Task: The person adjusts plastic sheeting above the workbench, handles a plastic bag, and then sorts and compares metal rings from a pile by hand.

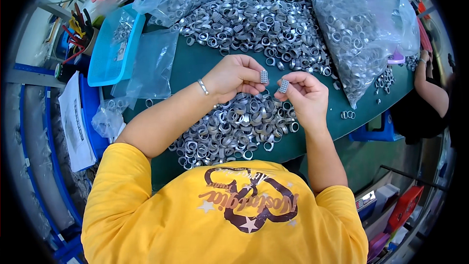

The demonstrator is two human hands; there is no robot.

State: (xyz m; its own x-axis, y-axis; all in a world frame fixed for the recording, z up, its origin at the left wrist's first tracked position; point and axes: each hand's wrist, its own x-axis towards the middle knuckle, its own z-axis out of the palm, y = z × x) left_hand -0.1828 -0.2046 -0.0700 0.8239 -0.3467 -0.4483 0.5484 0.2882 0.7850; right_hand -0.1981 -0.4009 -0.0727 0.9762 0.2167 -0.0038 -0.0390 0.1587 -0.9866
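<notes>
- At the near edge of the green-topped desk [195, 62], a person in a yellow short-sleeved shirt [185, 220] with a dark print leans in; a loose heap of silver-grey metal rings [239, 124] lies before the shirt.
- Over that heap's far side, the left hand [238, 78], a silver bangle [202, 87] at its wrist, pinches a silver-grey ring with a rectangular studded face [264, 77] between thumb and fingers; the right hand [308, 99] grips a second studded ring [283, 86] likewise; the two rings are near each other but apart.
- By the right edge, two small loose rings [348, 115] lie side by side.
- Along the left edge sit a flat clear plastic bag [154, 61] and a turquoise plastic basket [104, 63].
- Toward the far edge spreads a larger heap of rings [254, 24]; at the far right corner slumps a bulging clear bag of rings [354, 34]; beyond it, at the right edge, is a co-worker's hand [425, 55], its grip unclear.
</notes>
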